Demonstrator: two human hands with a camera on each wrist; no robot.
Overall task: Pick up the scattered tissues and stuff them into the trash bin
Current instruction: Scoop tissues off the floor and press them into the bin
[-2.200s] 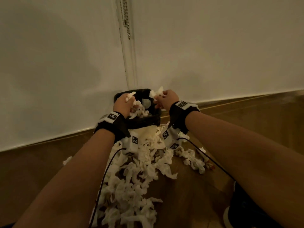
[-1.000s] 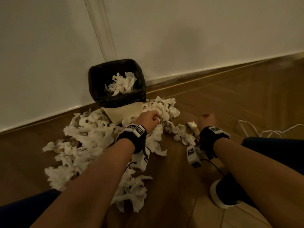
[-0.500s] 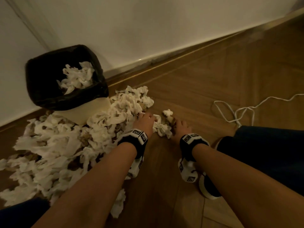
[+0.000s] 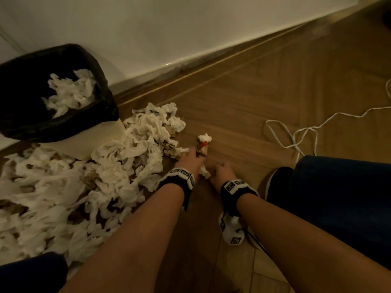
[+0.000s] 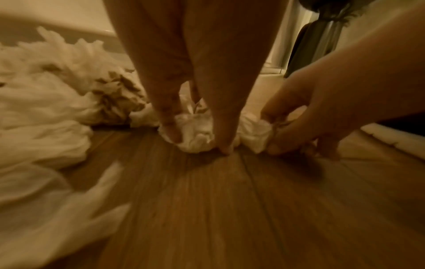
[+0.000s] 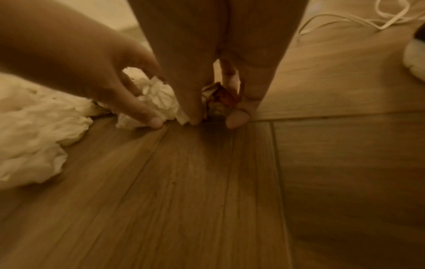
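Observation:
The trash bin (image 4: 105,115), lined with a black bag, stands by the wall at upper left with white tissues (image 4: 69,92) inside. A big pile of crumpled tissues (image 4: 118,166) covers the floor in front of it. At the pile's right edge my left hand (image 4: 190,159) pinches a white tissue wad (image 5: 195,134) against the floor, seen between my left hand's fingertips (image 5: 198,140). Right beside it, my right hand (image 4: 222,172) curls its fingers round a stained tissue clump (image 6: 218,98), shown close in the right wrist view under my right hand (image 6: 216,116). A small tissue (image 4: 204,138) lies just beyond.
A white cable (image 4: 296,134) loops over the wooden floor to the right. My dark shoe (image 4: 275,182) and trouser leg (image 4: 338,197) sit close to the right arm. The white wall and skirting run behind the bin.
Both hands left the bin, came down to the floor at the pile's right edge, drew together and closed on tissues. My view swung right and down.

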